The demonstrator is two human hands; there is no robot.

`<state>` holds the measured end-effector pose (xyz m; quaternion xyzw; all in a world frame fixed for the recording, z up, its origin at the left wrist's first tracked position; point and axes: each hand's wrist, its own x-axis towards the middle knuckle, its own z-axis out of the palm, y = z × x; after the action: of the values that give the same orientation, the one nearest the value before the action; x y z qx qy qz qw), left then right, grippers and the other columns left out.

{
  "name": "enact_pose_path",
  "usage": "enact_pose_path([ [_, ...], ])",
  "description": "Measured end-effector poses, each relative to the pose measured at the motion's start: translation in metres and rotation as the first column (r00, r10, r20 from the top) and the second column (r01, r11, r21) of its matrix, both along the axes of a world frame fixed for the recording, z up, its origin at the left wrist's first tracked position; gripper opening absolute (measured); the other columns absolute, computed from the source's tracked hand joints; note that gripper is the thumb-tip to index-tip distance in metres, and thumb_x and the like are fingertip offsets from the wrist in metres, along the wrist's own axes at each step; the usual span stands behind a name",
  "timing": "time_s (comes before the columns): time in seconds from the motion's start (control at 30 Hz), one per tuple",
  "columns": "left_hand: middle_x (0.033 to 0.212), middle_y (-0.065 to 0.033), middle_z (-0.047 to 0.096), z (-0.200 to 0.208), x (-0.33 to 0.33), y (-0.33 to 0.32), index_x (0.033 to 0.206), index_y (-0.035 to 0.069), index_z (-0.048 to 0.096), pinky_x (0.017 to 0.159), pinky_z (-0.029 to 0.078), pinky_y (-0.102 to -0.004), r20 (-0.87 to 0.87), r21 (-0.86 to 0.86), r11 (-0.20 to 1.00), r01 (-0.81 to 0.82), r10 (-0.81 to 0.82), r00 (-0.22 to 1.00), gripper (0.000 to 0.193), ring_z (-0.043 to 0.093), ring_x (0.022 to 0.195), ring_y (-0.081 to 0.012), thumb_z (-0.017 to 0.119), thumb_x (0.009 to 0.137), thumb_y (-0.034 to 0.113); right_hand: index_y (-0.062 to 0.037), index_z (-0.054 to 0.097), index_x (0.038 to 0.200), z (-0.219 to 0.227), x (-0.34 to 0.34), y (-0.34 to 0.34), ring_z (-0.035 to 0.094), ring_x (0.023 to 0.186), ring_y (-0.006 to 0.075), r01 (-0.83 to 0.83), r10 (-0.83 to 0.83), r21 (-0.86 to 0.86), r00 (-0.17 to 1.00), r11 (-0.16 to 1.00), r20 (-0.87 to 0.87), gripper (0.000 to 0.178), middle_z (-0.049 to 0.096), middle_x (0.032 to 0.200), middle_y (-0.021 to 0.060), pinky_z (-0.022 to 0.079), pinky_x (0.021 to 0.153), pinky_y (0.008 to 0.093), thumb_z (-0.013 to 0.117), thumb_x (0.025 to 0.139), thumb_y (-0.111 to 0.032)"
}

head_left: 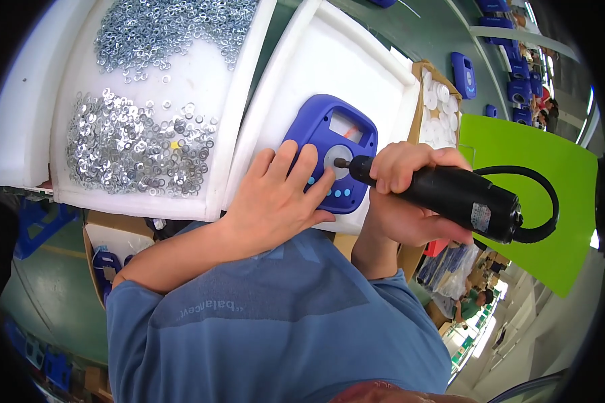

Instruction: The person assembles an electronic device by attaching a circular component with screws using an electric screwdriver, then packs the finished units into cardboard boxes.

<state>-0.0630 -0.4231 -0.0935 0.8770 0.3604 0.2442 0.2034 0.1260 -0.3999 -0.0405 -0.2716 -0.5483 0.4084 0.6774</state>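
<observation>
A blue plastic housing with a rectangular window and a pale round disc lies on a white foam tray. My left hand rests on its near left part with the fingers spread, fingertips close to the disc. Wrapped round a black electric screwdriver, my right hand keeps the tool tilted, its bit pointing left over the disc. Whether the bit touches a screw cannot be made out. Light blue dots show along the housing's near edge, partly behind my left hand.
At the left, another white foam tray holds heaps of metal washers. A cardboard box with white round parts stands right of the housing. Beyond it are a bright green panel and another blue housing. The screwdriver's black cable loops right.
</observation>
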Motion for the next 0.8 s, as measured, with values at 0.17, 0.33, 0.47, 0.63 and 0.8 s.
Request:
enact_pose_path([
  [0.17, 0.131, -0.0156, 0.048, 0.001, 0.0, 0.001, 0.129, 0.017, 0.069, 0.097, 0.042, -0.0475, -0.007, 0.0, 1.0, 0.003, -0.003, 1.0, 0.066, 0.046, 0.12, -0.0365, 0.082, 0.076, 0.054, 0.0002, 0.046, 0.132, 0.001, -0.001, 0.0, 0.056, 0.06, 0.0208, -0.03, 0.026, 0.042, 0.996, 0.999, 0.085, 0.102, 0.058, 0.075, 0.011, 0.049, 0.058, 0.0371, 0.045, 0.085, -0.09],
  [0.33, 0.131, -0.0157, 0.047, 0.0, 0.0, 0.0, 0.129, 0.017, 0.069, 0.097, 0.042, -0.0474, 0.013, 0.001, 1.0, -0.001, 0.001, 1.0, 0.066, 0.045, 0.121, -0.0369, 0.083, 0.076, 0.053, 0.0025, 0.042, 0.139, 0.004, -0.002, -0.002, 0.058, 0.062, 0.0223, -0.032, 0.032, 0.0, 0.999, 0.999, 0.029, 0.111, 0.06, 0.076, 0.0118, 0.052, 0.062, 0.0391, 0.047, 0.082, -0.092],
  [0.47, 0.132, -0.0158, 0.046, 0.002, 0.001, -0.001, 0.129, 0.016, 0.069, 0.097, 0.042, -0.0472, 0.013, 0.0, 1.0, -0.008, 0.008, 1.0, 0.065, 0.045, 0.122, -0.037, 0.083, 0.076, 0.053, 0.0009, 0.029, 0.153, 0.007, 0.0, -0.003, 0.053, 0.06, 0.0198, -0.048, 0.047, 0.008, 0.995, 0.999, 0.087, 0.109, 0.057, 0.077, 0.0111, 0.047, 0.059, 0.0387, 0.042, 0.091, -0.088],
  [0.63, 0.131, -0.0152, 0.046, 0.001, 0.001, -0.004, 0.128, 0.016, 0.069, 0.097, 0.043, -0.0467, 0.037, -0.008, 1.0, -0.006, 0.006, 0.999, 0.064, 0.044, 0.122, -0.0369, 0.083, 0.076, 0.052, 0.0029, 0.031, 0.149, 0.018, 0.006, -0.01, 0.057, 0.06, 0.0234, 0.006, -0.004, 0.079, 1.0, 0.997, -0.027, 0.115, 0.06, 0.077, 0.014, 0.051, 0.06, 0.0403, 0.041, 0.085, -0.092],
  [0.8, 0.131, -0.0152, 0.046, 0.0, 0.001, -0.002, 0.128, 0.016, 0.069, 0.096, 0.043, -0.0468, 0.034, -0.008, 1.0, -0.006, 0.006, 0.999, 0.064, 0.044, 0.121, -0.0369, 0.083, 0.077, 0.052, 0.0011, 0.032, 0.149, 0.014, 0.006, -0.008, 0.057, 0.063, 0.0239, -0.046, 0.045, 0.084, 0.999, 0.995, 0.017, 0.111, 0.06, 0.079, 0.0149, 0.051, 0.061, 0.0404, 0.042, 0.087, -0.09],
])
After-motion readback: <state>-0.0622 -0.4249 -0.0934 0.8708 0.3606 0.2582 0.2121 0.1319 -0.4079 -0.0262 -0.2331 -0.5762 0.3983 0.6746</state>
